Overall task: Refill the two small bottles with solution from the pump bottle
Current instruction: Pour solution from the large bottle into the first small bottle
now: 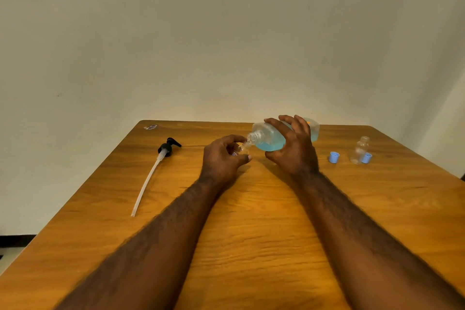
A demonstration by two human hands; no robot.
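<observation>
Wall [226, 33]: plain, pale, behind the far edge of the counter.

Counter [251, 221]: wood grain. Both forearms reach across it from the near edge.

Right hand [293, 148]: fingers [299, 123] curled over the top of the pump bottle [266, 137], thumb beneath, clamped on its body. The bottle is held above the counter at centre-far, tipped nearly onto its side, with the open threaded neck pointing left and slightly down. Pump removed. Blue solution pools along the lower side; the upper part is clear.

Left hand [221, 158]: fingers [234, 137] and thumb wrapped round the small bottle [243, 148], which is mostly hidden in the grip. Its neck tilts up to the right and meets the mouth of the pump bottle. Cannot tell whether the two rims touch or whether solution is flowing.

Pump [167, 148]: black head lying on the counter left of the hands, well apart from them. Its translucent tube [146, 184] runs toward the near-left.

Second small bottle [359, 150]: clear, upright, uncapped, looks empty, on the counter right of the right hand.

Blue caps: one [334, 157] lies between the right hand and the second small bottle. The other [366, 158] lies just beside that bottle's base on its right.

Scrap [150, 127]: small printed piece at the far-left corner, too small to read.
</observation>
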